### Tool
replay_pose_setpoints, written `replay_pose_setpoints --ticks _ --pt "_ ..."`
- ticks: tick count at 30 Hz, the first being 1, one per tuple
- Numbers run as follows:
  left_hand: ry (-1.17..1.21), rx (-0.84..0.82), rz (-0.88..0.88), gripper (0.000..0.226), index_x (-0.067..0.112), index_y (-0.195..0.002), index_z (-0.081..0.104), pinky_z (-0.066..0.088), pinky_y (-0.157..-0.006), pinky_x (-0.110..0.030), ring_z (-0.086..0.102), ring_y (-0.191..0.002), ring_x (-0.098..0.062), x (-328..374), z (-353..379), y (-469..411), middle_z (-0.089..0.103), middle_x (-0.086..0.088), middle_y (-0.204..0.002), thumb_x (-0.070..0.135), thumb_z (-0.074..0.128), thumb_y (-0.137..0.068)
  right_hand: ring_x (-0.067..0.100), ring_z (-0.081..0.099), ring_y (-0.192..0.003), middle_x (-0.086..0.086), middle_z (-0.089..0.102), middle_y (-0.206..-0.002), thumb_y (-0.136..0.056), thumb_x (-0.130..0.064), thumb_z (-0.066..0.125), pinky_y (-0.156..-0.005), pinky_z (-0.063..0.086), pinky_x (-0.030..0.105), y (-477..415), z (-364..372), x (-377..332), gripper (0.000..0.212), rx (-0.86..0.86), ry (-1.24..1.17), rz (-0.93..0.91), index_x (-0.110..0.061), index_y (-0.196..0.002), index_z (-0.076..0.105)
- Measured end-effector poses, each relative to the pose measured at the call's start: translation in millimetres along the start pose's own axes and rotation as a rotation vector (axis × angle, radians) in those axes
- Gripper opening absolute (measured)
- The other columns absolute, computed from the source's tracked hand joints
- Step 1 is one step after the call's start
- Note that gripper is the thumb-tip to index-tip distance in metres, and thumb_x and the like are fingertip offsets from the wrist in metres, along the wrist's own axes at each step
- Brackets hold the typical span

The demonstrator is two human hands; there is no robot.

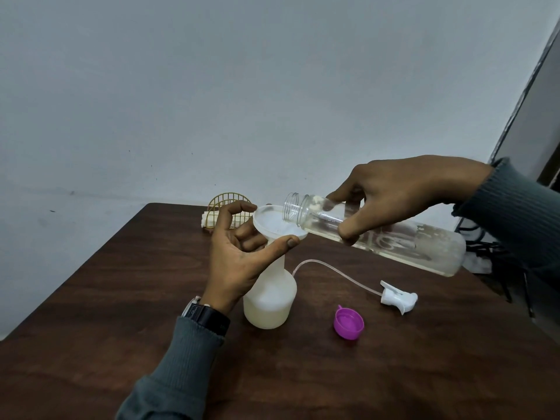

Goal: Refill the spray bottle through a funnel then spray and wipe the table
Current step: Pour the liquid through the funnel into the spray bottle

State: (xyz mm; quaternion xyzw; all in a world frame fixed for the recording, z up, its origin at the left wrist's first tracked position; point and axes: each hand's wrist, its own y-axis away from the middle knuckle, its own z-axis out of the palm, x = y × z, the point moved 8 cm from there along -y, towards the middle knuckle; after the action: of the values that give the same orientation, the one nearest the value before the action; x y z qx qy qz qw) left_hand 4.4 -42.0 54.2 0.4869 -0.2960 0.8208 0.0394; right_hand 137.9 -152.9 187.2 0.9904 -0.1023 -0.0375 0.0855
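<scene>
A translucent white spray bottle stands on the dark wooden table, partly filled with pale liquid. A white funnel sits in its neck. My left hand holds the funnel's rim between thumb and fingers. My right hand grips a clear water bottle, tilted with its open mouth over the funnel. The white spray head with its thin tube lies on the table to the right. A purple cap lies open side up near it.
A gold wire holder with a folded pale cloth stands at the table's far edge by the grey wall. Dark cables lie past the table's right edge.
</scene>
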Motion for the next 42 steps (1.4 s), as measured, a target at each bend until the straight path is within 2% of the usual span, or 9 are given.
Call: replay_pose_setpoints --ticks 9,17,35,42 --pt "-0.001 0.001 -0.001 0.082 0.013 -0.123 0.045 0.063 -0.074 -0.03 0.08 -0.094 -0.027 0.8 -0.8 1.2 0.081 -0.01 -0.109 0.01 0.091 -0.055 0.001 0.063 -0.055 -0.016 0.08 -0.09 -0.076 -0.051 0.073 -0.084 0.062 0.032 -0.8 1.8 0.6 0.037 -0.01 0.0 -0.007 -0.04 -0.111 0.076" --pt "0.001 -0.004 0.002 0.081 0.012 -0.124 0.045 0.063 -0.076 -0.03 0.08 -0.095 -0.027 0.6 -1.5 1.8 0.081 -0.01 -0.109 0.008 0.091 -0.057 0.007 0.069 -0.062 -0.016 0.08 -0.089 -0.074 -0.051 0.074 -0.089 0.062 0.035 -2.3 3.0 1.5 0.043 -0.011 -0.005 -0.006 -0.041 -0.116 0.074" --pt "0.009 -0.008 0.002 0.081 0.01 -0.125 0.044 0.064 -0.077 -0.03 0.081 -0.094 -0.026 1.8 0.6 2.1 0.082 -0.009 -0.107 0.006 0.089 -0.057 0.0 0.062 -0.051 -0.016 0.08 -0.086 -0.078 -0.047 0.074 -0.083 0.062 0.032 -1.9 0.2 -0.6 0.044 -0.003 -0.019 -0.017 -0.038 -0.121 0.073" --pt "0.009 -0.006 0.006 0.083 0.008 -0.127 0.044 0.063 -0.076 -0.03 0.081 -0.093 -0.026 2.4 -0.2 2.1 0.082 -0.009 -0.106 0.006 0.089 -0.057 0.0 0.062 -0.051 -0.017 0.079 -0.088 -0.078 -0.047 0.074 -0.082 0.062 0.031 -1.5 0.0 -0.4 0.04 0.002 -0.017 -0.014 -0.039 -0.117 0.075"
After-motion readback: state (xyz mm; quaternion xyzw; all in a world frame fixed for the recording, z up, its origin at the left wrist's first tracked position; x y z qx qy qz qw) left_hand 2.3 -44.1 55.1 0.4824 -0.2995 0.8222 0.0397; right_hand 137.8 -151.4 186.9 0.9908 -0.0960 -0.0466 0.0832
